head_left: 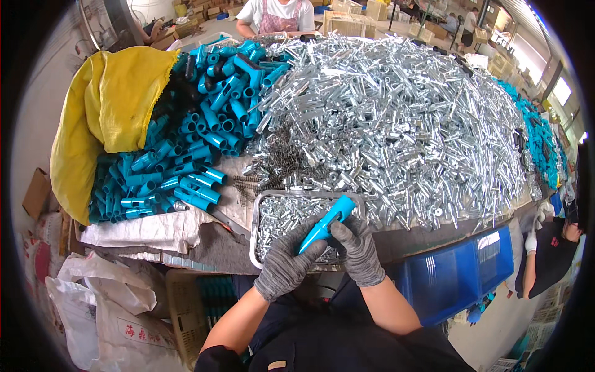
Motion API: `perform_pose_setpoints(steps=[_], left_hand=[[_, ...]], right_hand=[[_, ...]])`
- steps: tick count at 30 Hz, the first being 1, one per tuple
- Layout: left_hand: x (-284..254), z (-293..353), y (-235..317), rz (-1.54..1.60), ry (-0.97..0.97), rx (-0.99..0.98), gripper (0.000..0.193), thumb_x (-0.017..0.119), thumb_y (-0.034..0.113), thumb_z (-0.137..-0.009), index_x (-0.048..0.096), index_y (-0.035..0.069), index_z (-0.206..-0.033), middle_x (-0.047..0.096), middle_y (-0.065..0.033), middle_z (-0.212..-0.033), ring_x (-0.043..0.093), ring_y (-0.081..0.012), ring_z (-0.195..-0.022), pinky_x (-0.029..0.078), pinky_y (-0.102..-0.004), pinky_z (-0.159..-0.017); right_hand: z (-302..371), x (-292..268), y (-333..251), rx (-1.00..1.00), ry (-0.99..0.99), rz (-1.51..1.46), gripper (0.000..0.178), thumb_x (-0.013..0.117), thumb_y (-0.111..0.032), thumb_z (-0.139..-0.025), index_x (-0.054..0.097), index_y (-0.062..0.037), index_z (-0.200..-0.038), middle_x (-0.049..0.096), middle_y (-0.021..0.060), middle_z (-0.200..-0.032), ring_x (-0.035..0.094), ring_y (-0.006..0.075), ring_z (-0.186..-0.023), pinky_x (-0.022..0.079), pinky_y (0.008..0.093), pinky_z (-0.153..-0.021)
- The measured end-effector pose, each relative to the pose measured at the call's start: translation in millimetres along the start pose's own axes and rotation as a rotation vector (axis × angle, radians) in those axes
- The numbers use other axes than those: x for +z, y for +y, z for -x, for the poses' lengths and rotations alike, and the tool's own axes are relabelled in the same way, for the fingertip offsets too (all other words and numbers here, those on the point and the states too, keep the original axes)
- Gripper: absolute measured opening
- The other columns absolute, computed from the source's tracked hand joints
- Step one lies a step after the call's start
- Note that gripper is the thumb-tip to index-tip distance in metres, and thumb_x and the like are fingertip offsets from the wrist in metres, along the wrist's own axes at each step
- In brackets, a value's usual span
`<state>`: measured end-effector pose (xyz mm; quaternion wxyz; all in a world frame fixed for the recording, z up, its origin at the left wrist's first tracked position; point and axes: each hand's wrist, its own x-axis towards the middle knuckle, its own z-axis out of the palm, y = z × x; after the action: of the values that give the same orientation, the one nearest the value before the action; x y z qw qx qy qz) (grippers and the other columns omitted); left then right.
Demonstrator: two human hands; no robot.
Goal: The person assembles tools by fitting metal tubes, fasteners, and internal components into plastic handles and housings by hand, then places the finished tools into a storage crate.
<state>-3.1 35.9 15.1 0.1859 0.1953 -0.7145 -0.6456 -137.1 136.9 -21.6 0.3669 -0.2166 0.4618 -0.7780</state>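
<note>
Grey knitted gloves cover both my hands. Between them is a teal plastic tubular handle (319, 230), tilted with its upper end toward the right and a slot cut in its side. My left hand (286, 263) closes around its lower part. My right hand (359, 253) grips it near the slot, thumb on the tube. Directly below is a white-rimmed metal tray (255, 230) of small silver metal pins (282, 217), partly covered by my hands. Beyond the tray lie dark coil springs (282, 158) and a big heap of silver metal parts (396, 118).
Teal handles (201, 133) are piled at left beside a yellow sack (111, 93). A blue bin (440, 273) sits right of my arm, below the table edge. White sacks (111, 310) stand lower left. Co-workers sit across the table (282, 15) and at right (551, 254).
</note>
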Motion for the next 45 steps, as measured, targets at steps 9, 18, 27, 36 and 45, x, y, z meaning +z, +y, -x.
perform_pose_setpoints(steps=[9, 18, 27, 36, 45], left_hand=[[14.9, -9.3, 6.3, 0.221, -0.068, -0.188, 0.047, 0.065, 0.019, -0.091, 0.050, 0.000, -0.132, 0.062, -0.0073, -0.113, 0.056, -0.0120, -0.102, 0.046, -0.0287, -0.090], [30.8, -11.3, -4.4, 0.259, -0.029, -0.344, 0.052, 0.063, 0.018, -0.092, 0.045, 0.003, -0.138, 0.058, 0.0025, -0.086, 0.047, -0.0018, -0.064, 0.038, -0.0175, -0.053], [25.8, -2.8, -10.2, 0.445, -0.008, -0.367, 0.047, 0.064, 0.031, -0.091, 0.051, 0.005, -0.128, 0.059, -0.0003, -0.082, 0.046, -0.0043, -0.050, 0.035, -0.0190, -0.040], [17.8, -3.7, -8.0, 0.483, 0.129, -0.336, 0.037, 0.065, 0.034, -0.089, 0.056, 0.004, -0.110, 0.055, 0.0001, -0.079, 0.043, -0.0041, -0.050, 0.034, -0.0199, -0.039], [12.3, -3.8, -19.1, 0.492, 0.123, -0.341, 0.035, 0.064, 0.031, -0.091, 0.056, 0.005, -0.114, 0.058, -0.0001, -0.084, 0.044, -0.0039, -0.050, 0.034, -0.0198, -0.040]], right_hand=[[6.5, 0.2, -24.6, 0.008, 0.045, 0.102, 0.048, 0.068, -0.031, -0.087, 0.055, -0.0018, -0.124, 0.065, 0.0067, -0.103, 0.060, 0.0120, -0.095, 0.048, 0.0280, -0.087], [7.7, -1.5, -12.6, 0.026, 0.190, 0.080, 0.029, 0.068, -0.023, -0.088, 0.061, -0.0006, -0.104, 0.064, 0.0034, -0.091, 0.056, 0.0078, -0.085, 0.047, 0.0245, -0.075], [-11.9, -44.9, -32.3, -0.252, -0.002, 0.688, 0.041, 0.060, -0.041, -0.090, 0.062, -0.0032, -0.106, 0.066, 0.0124, -0.090, 0.063, 0.0227, -0.083, 0.048, 0.0342, -0.079], [-53.9, -77.5, -21.9, -0.107, 0.147, 1.878, 0.030, 0.058, -0.018, -0.084, 0.064, -0.0165, -0.114, 0.059, 0.0111, -0.114, 0.055, 0.0295, -0.107, 0.045, 0.0410, -0.095], [-54.0, -80.3, -33.0, -0.166, 0.116, 1.987, 0.030, 0.053, -0.015, -0.086, 0.058, -0.0089, -0.115, 0.058, 0.0135, -0.117, 0.055, 0.0310, -0.109, 0.046, 0.0397, -0.091]])
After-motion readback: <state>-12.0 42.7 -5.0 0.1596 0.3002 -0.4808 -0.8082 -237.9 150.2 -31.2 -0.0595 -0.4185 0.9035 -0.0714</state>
